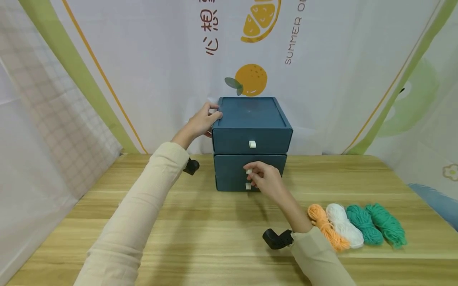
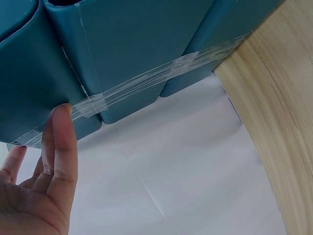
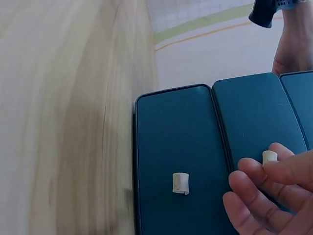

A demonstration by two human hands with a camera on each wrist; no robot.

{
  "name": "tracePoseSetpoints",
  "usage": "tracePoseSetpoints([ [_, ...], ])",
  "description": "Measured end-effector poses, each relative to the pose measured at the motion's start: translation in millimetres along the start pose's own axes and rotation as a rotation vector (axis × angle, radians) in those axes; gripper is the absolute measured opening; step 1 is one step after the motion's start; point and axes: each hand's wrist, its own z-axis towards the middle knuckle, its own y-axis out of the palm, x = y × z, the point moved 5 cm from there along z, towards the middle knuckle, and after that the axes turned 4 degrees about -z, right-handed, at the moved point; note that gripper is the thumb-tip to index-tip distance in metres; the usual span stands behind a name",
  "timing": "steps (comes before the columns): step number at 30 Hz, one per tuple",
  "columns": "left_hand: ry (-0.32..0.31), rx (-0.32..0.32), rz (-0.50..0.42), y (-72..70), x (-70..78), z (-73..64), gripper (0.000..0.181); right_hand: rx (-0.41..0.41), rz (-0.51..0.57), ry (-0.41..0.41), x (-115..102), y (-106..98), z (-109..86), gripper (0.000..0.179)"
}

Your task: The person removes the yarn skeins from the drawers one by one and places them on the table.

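A dark blue three-drawer cabinet (image 1: pixel 248 115) stands at the back of the wooden table, each drawer with a small white knob. My right hand (image 1: pixel 266 178) pinches the middle drawer's knob (image 3: pixel 269 156) between thumb and fingers. Below it, the bottom drawer's knob (image 3: pixel 180 183) is untouched, as is the top drawer's knob (image 1: pixel 252 144). My left hand (image 1: pixel 200 121) rests against the cabinet's left side, with fingertips at its upper edge. In the left wrist view its fingers (image 2: pixel 63 142) press on the side, beside a strip of clear tape (image 2: pixel 146 81).
To the right on the table (image 1: pixel 200 238) lie several yarn skeins: an orange one (image 1: pixel 325 226), a white one (image 1: pixel 344 225) and green ones (image 1: pixel 386 224). A white curtain (image 1: pixel 161 71) with printed fruit hangs right behind the cabinet. Each wrist carries a black camera (image 1: pixel 277 239).
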Motion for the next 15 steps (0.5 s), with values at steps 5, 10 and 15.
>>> tracePoseSetpoints([
  [5,-0.002,-0.006,-0.003,1.5,-0.6,1.9,0.052,0.007,0.014,0.006,3.1,-0.3,3.6,0.021],
  [10,-0.003,-0.005,-0.001,0.7,-0.8,1.9,0.051,-0.001,0.028,0.030,5.6,0.4,5.4,0.023],
  [15,-0.005,0.000,-0.003,-0.8,-1.2,1.9,0.051,-0.019,0.069,0.043,7.7,1.4,5.6,0.024],
])
